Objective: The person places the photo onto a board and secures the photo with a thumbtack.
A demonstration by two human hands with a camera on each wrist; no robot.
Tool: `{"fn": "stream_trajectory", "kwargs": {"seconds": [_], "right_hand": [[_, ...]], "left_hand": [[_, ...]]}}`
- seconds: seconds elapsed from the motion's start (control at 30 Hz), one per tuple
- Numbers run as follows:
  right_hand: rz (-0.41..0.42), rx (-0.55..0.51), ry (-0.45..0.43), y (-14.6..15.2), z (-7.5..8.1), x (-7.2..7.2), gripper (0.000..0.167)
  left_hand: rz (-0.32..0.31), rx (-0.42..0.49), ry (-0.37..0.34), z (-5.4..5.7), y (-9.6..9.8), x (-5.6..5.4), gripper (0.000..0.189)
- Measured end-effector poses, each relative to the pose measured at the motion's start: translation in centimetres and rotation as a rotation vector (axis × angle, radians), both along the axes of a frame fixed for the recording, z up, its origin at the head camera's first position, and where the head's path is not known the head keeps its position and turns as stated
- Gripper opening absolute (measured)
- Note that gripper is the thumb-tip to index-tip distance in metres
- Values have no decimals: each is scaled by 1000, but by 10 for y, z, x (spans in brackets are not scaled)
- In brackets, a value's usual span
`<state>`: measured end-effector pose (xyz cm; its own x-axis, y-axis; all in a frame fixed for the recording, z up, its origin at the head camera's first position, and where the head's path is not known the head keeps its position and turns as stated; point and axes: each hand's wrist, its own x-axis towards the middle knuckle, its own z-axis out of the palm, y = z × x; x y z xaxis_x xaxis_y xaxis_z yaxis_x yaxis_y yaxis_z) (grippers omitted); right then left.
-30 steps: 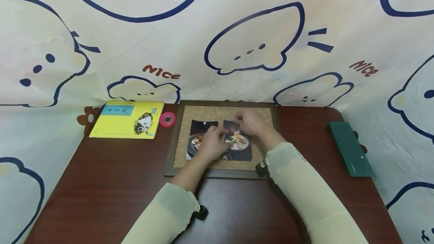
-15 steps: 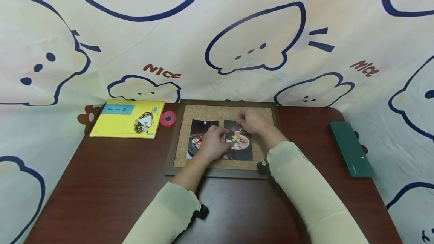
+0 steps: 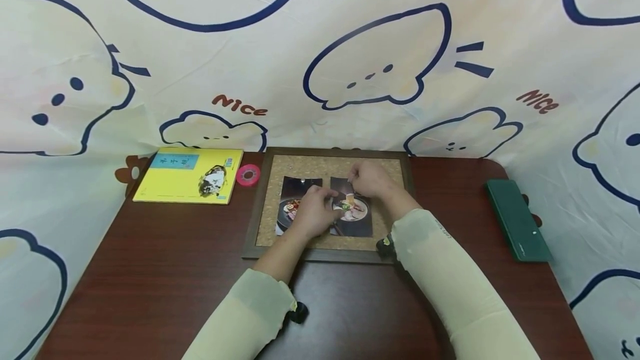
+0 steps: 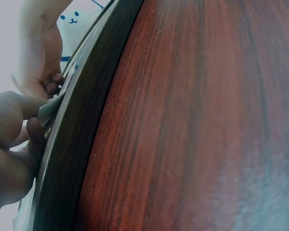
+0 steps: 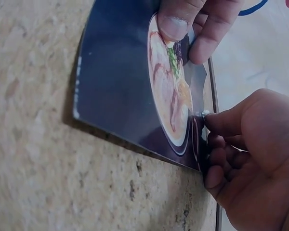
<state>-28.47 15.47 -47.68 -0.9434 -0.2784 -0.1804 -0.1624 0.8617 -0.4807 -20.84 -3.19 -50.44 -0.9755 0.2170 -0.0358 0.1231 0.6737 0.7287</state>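
A framed corkboard lies on the table with two food photos on it. My left hand holds the right-hand photo by its left side, thumb on the printed bowl. In the left wrist view a bent part of the photo shows between the fingers. At the photo's top edge my right hand pinches a small clear push pin. The pin's point is hidden. The photo's near corner stands off the cork in the right wrist view. The left-hand photo lies partly under my left hand, a pale dot near its top.
A yellow book and a pink tape roll lie left of the board. Toward the table's right edge is a dark green box. A printed cloth hangs behind the table.
Both hands stay at the same photo. The right hand and forearm shift very slightly; nothing is let go or newly taken hold of.
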Motion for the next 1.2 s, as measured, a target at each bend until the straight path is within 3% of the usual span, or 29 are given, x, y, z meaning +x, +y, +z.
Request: {"fn": "stream_trajectory", "kwargs": {"seconds": [0.2,0.47,0.77,0.9,1.07,1.2], "right_hand": [[-48,-25,11,-1,-2,0,16],[-60,-21,-3,-2,1,1,18],[-43,57,12,-5,1,-2,16],[-46,32,-1,-4,-2,-3,18],[3,-24,73,5,-7,5,16],[73,-6,157,9,-5,15,22]], "left_hand": [[3,-4,18,0,1,1,45],[4,-7,18,0,1,2,45],[4,-3,-1,-3,1,1,47],[10,8,-23,-3,1,2,49],[6,6,-42,-2,1,2,50],[3,10,-36,-2,-1,1,50]]}}
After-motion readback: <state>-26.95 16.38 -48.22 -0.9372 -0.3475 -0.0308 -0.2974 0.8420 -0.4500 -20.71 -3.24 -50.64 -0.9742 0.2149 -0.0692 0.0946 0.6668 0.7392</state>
